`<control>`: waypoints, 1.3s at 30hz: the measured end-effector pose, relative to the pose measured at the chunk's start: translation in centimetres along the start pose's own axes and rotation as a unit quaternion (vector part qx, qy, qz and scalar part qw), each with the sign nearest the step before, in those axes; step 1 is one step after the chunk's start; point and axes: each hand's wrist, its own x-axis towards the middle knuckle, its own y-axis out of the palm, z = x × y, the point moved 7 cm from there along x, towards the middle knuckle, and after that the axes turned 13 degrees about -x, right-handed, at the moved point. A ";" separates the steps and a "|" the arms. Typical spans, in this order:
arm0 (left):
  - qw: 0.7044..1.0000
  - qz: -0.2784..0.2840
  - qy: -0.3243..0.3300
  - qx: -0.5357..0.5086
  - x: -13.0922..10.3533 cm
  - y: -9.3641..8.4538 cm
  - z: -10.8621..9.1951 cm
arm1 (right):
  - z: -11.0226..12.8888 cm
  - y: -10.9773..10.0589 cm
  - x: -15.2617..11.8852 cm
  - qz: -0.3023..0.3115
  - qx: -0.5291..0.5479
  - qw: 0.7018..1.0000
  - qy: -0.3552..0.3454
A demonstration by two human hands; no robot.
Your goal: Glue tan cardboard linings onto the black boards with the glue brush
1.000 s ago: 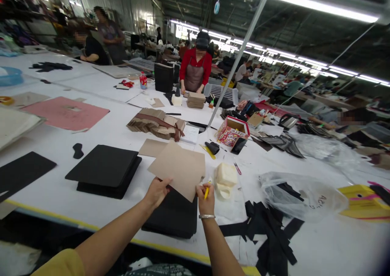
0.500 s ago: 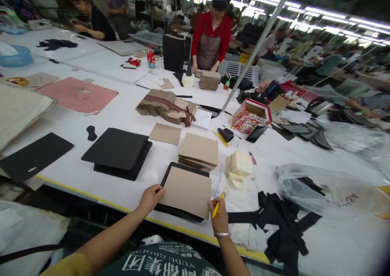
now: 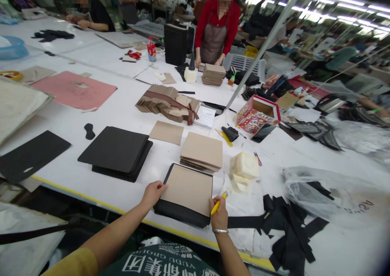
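- Far left: blue basin [image 3: 14,50] at the edge of view, on a white bench [image 3: 62,121]. Nearer, a flat black panel [image 3: 35,154] lies by the bench's front edge.
- Next: pink sheet [image 3: 74,90], flat; just nearer, a small black cut piece [image 3: 89,131].
- Then a squarish stack of black boards [image 3: 115,148], top ones askew over those beneath.
- Left hand [image 3: 154,194]: narrow, fingertips together at the left edge of a tan card [image 3: 188,188]. Cannot tell whether they pinch it or only rest there.
- Tan card lies flat on a second black stack [image 3: 184,215]; black shows widest along the near side.
- Beyond: strapped bundle of tan pieces [image 3: 166,103], single tan sheet [image 3: 166,132], and a tan stack [image 3: 201,149] just behind the card.
- Across the bench, a co-worker in red top and brown apron [image 3: 213,42], hands low by another tan pile [image 3: 213,74].
- Right hand [image 3: 218,211]: curled round a yellow-handled tool [image 3: 215,207], close against the card's right edge; silvery bangle [image 3: 220,231] at the wrist.
- Right of that: cream container [image 3: 244,166], red patterned box [image 3: 256,115] farther back.
- Far right: tangled black strips [image 3: 286,223], clear plastic bag [image 3: 323,190] alongside.
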 end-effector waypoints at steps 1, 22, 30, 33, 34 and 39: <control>1.000 0.000 -0.003 -0.001 0.1 0.0 0.1 | 0.0 0.1 0.1 0.003 -0.003 1.000 0.001; 0.998 0.063 -0.025 0.004 1.0 0.6 0.8 | 0.0 0.4 0.7 0.031 -0.020 0.998 0.048; 0.995 0.084 -0.050 0.037 1.2 0.8 1.3 | -0.4 0.7 0.9 0.039 -0.063 0.995 0.063; 0.994 0.079 -0.055 0.042 1.1 0.7 1.0 | -0.3 0.7 0.9 0.048 -0.067 0.994 0.066; 0.995 0.077 -0.055 0.042 1.0 0.6 0.9 | -0.3 0.7 0.9 0.051 -0.068 0.994 0.066; 0.996 0.069 -0.049 0.037 1.0 0.6 0.6 | -0.2 0.8 1.1 0.060 -0.077 0.993 0.060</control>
